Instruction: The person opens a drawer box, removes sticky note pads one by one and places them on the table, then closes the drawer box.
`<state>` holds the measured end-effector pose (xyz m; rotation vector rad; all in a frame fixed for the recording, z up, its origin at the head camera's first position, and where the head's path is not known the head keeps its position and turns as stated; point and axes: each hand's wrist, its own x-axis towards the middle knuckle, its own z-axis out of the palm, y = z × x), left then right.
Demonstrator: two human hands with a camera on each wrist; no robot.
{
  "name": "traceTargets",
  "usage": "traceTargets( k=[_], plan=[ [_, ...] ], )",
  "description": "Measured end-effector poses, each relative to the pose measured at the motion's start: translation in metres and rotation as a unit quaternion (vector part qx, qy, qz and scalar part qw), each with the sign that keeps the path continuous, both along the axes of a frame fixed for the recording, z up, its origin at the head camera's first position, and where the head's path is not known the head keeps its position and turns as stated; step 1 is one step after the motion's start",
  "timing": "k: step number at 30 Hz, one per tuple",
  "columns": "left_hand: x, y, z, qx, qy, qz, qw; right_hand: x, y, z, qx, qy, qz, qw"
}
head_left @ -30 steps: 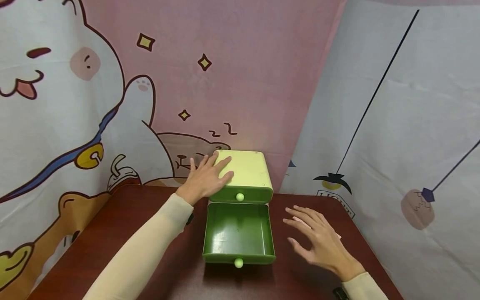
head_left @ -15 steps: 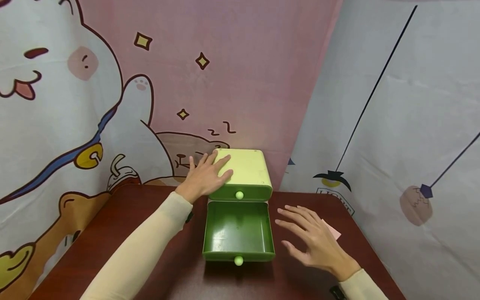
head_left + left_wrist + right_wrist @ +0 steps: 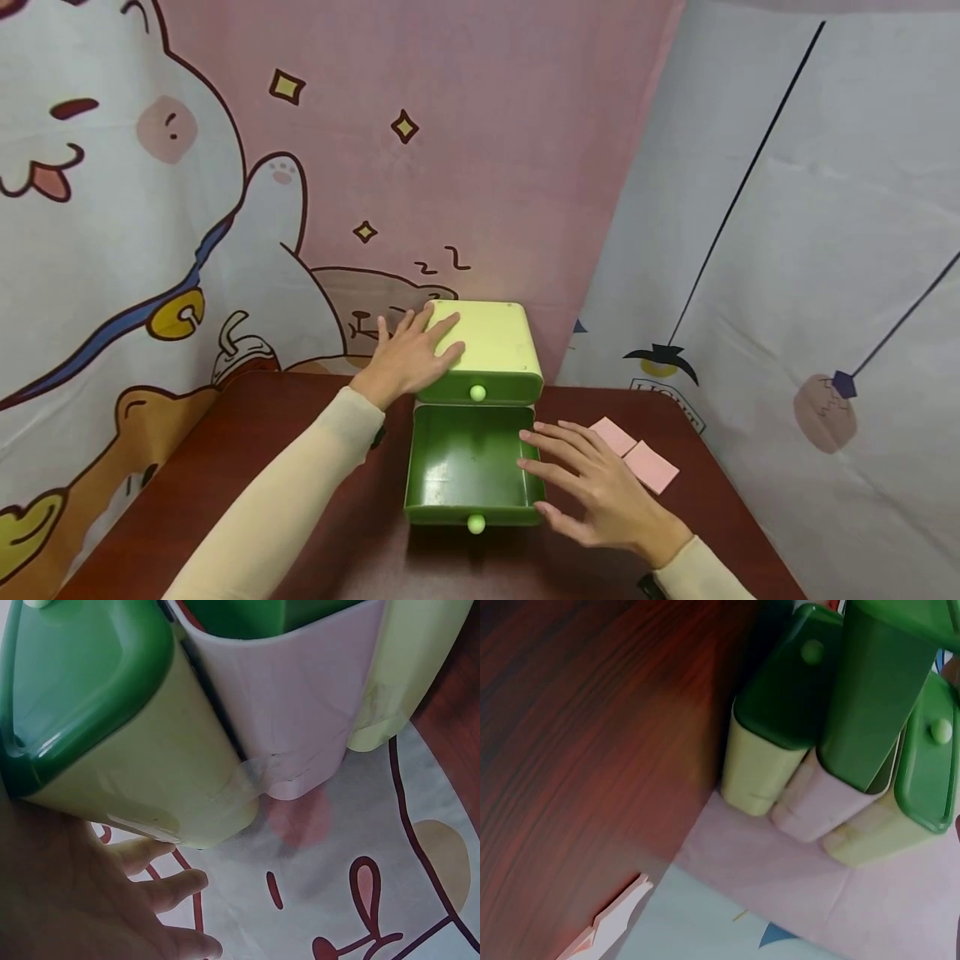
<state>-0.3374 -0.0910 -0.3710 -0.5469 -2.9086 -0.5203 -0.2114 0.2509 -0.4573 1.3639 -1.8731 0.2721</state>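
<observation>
A small drawer cabinet (image 3: pixel 491 337) with a pale yellow top stands on the table against the backdrop. Its middle green drawer (image 3: pixel 472 458) is pulled far out and shows a shiny bare floor. The upper drawer, with a round light green knob (image 3: pixel 477 392), is pushed in. My left hand (image 3: pixel 408 358) rests with spread fingers on the left part of the cabinet top; in the left wrist view its fingers (image 3: pixel 176 889) extend past the yellow casing. Over the right side of the pulled-out drawer, my right hand (image 3: pixel 592 492) hovers, fingers loosely extended and holding nothing.
Two pink square pieces (image 3: pixel 651 467) lie side by side on the dark red wooden table (image 3: pixel 300 467), right of the cabinet. A printed cloth backdrop (image 3: pixel 510 167) hangs close behind. In the right wrist view, the lower drawer (image 3: pixel 791 690) is closed.
My right hand has moved left, from beside the pulled-out drawer to over its right side, uncovering the pink pieces. The left hand has stayed on the cabinet top.
</observation>
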Motion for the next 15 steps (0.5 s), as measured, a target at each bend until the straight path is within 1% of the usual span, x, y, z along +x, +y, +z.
traceTargets(
  k=[6, 9, 15],
  plan=[
    [-0.003, -0.001, 0.001, -0.01, 0.003, 0.002, 0.9999, -0.002, -0.013, -0.002, 0.025, 0.02, 0.023, 0.9992],
    [-0.004, 0.0, 0.002, -0.009, 0.004, 0.002, 1.0, -0.003, -0.018, -0.003, 0.041, 0.032, 0.027, 0.9983],
    [0.001, 0.0, 0.0, 0.0, -0.001, 0.002, 1.0, 0.0, -0.028, -0.01, 0.079, 0.041, 0.037, 0.9953]
  ],
)
